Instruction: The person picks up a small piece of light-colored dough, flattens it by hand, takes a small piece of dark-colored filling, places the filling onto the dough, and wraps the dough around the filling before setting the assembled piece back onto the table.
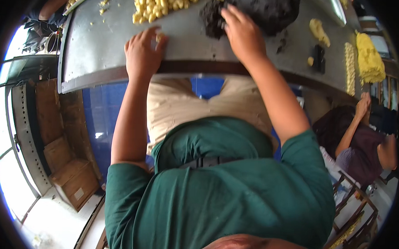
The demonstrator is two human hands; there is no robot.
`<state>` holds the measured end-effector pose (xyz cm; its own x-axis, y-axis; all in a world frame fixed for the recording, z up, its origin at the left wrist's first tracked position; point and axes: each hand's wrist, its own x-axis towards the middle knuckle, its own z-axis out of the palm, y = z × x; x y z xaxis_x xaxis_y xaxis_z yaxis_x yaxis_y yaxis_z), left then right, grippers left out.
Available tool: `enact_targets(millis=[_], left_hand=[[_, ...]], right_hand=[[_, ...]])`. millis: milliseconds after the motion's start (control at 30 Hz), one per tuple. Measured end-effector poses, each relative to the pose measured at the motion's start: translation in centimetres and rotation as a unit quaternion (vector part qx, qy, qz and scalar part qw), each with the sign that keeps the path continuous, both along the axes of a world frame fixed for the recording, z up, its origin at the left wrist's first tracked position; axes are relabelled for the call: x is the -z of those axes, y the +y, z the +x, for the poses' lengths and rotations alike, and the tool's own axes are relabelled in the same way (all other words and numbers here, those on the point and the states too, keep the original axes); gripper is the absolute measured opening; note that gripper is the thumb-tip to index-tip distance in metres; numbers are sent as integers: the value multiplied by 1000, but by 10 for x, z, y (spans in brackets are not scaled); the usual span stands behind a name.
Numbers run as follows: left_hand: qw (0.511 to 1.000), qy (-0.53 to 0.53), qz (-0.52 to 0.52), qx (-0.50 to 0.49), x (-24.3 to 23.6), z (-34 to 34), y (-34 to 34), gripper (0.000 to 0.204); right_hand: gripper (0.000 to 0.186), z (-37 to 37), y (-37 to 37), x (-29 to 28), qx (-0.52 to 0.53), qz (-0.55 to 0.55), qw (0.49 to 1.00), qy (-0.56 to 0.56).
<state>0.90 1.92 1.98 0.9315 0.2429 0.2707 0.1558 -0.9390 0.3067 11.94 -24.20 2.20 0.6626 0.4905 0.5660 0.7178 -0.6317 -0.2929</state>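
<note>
On the metal table [184,42], my left hand [144,54] rests near the front edge with its fingers curled. A small yellow dough piece [159,37] shows between its thumb and forefinger. My right hand [245,38] reaches into crumbly dark paste [211,20], its fingertips closing on the paste's right side and partly hidden there. A larger mound of the same dark paste [276,13] lies just beyond that hand. Farther back, between the two hands, sits a heap of small yellow dough pieces [155,5].
A yellow dough lump [319,32], a black object [318,59] and a row of pale dough pieces [349,68] lie to the right, beside a large yellow dough mass [369,58]. Another person [361,143] works at the right; another person's arm [54,5] shows far left.
</note>
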Motion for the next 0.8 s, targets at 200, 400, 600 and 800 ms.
enact_targets(millis=[200, 400, 600, 800], left_hand=[[995, -100, 4, 14, 21, -10, -12, 27], [997, -63, -28, 16, 14, -12, -14, 26], [998, -64, -19, 18, 13, -11, -13, 26], [997, -74, 9, 5, 18, -9, -12, 26]], right_hand=[[27, -34, -32, 12, -31, -134, 986, 89], [26, -40, -59, 35, 81, -47, 993, 73], [32, -37, -38, 20, 1, -14, 991, 130], [31, -44, -26, 38, 1, -66, 997, 35]])
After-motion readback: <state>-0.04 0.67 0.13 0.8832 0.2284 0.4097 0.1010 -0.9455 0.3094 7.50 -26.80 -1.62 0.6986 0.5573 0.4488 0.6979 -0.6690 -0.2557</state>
